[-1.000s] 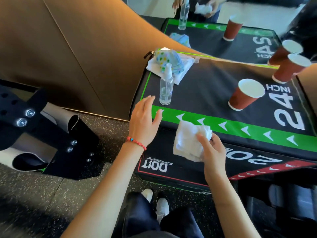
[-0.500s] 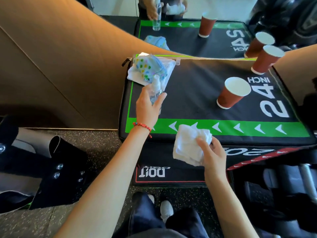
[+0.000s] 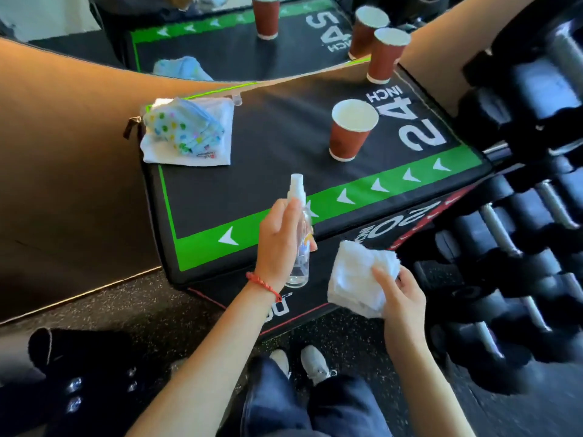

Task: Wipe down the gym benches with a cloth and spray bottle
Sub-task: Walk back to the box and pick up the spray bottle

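Note:
A black padded box [image 3: 277, 134] with a green arrow stripe and "24 INCH" print stands in front of me. My left hand [image 3: 279, 244] grips a clear spray bottle [image 3: 298, 222] upright above the box's near edge, its white nozzle pointing up. My right hand [image 3: 399, 298] holds a folded white cloth [image 3: 353, 275] in front of the box's front side, below the top surface.
A red paper cup [image 3: 350, 130] stands on the box top, another [image 3: 386, 55] at its far right corner. A dotted blue cloth on a white towel [image 3: 186, 134] lies at the far left. A mirror [image 3: 236, 36] behind reflects the box. Dumbbells [image 3: 517, 216] fill a rack on the right.
My left hand reached the spray bottle, took hold of it and lifted it back toward the near edge. The right hand kept the cloth in front of the box.

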Motion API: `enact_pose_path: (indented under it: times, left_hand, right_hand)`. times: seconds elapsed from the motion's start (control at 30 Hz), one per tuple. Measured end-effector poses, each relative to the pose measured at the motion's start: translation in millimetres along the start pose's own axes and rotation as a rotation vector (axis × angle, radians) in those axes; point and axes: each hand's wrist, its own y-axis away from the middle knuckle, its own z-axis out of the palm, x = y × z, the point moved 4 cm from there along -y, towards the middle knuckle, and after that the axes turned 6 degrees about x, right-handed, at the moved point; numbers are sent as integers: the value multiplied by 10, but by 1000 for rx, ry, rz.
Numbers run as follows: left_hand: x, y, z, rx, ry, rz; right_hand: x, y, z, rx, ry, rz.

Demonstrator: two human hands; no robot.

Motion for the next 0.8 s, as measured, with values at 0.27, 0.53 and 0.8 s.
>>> enact_pose_path:
  times: [0.27, 0.53, 0.8]
  left_hand:
    - [-415, 560, 604, -371, -15, -116]
    - [-684, 1504, 1227, -747, -71, -147]
    - [-810, 2937, 1811, -1044, -115, -165]
  right_hand:
    - [297, 364, -867, 314, -105, 44]
    - [554, 961, -1897, 639, -260, 49]
    - [961, 1899, -3013, 886, -432, 49]
